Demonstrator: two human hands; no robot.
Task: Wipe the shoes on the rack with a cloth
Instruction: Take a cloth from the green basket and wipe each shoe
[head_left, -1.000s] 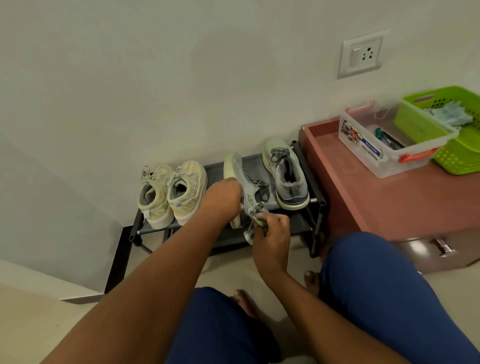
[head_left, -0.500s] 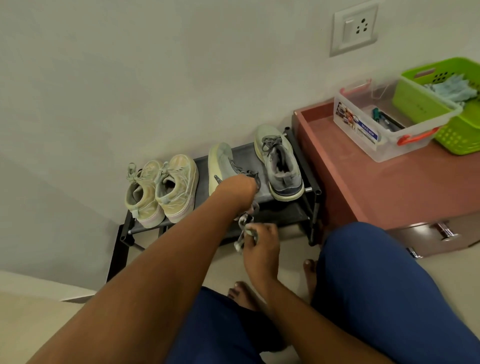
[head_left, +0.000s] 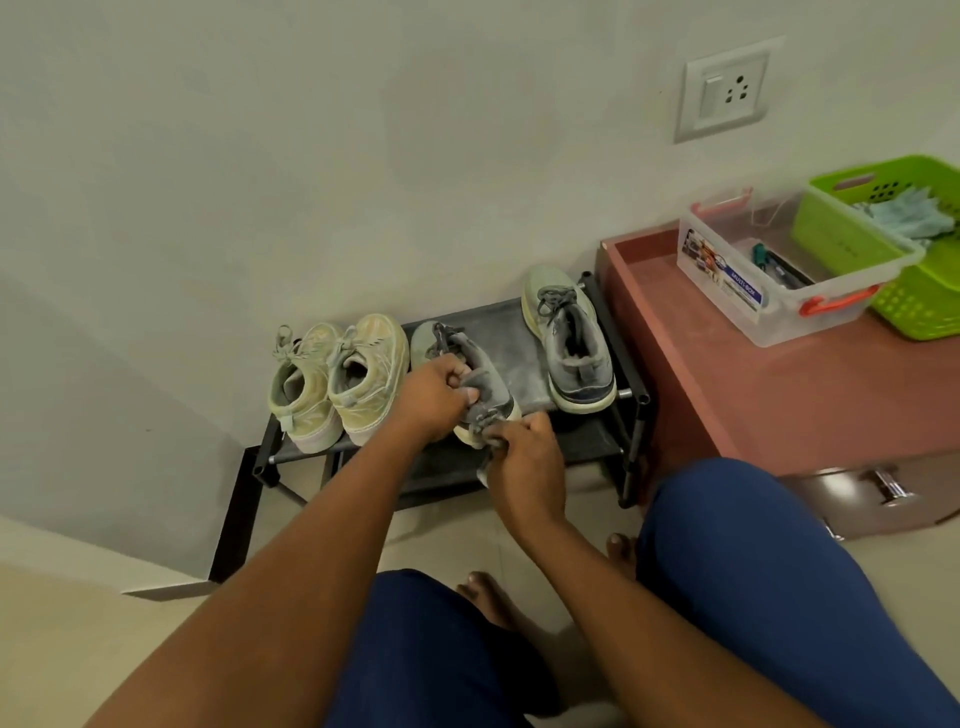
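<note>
Grey shoe (head_left: 480, 384), tipped on its side half a second ago, now sits sole-down on the rack (head_left: 631, 395), just beside the pale pair (head_left: 337, 382). Left hand (head_left: 434, 397) grips its collar. Right hand (head_left: 524, 457), which was below the rack edge, now presses a bunched cloth (head_left: 488, 428) against the heel.

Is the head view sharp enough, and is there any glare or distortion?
Head view: soft, even light with no harsh glare; wide-angle bending curves the wall edges; the grey lace-up sneaker and crumpled grey cloth look slightly blurred; the metal drawer handle shines.
</note>
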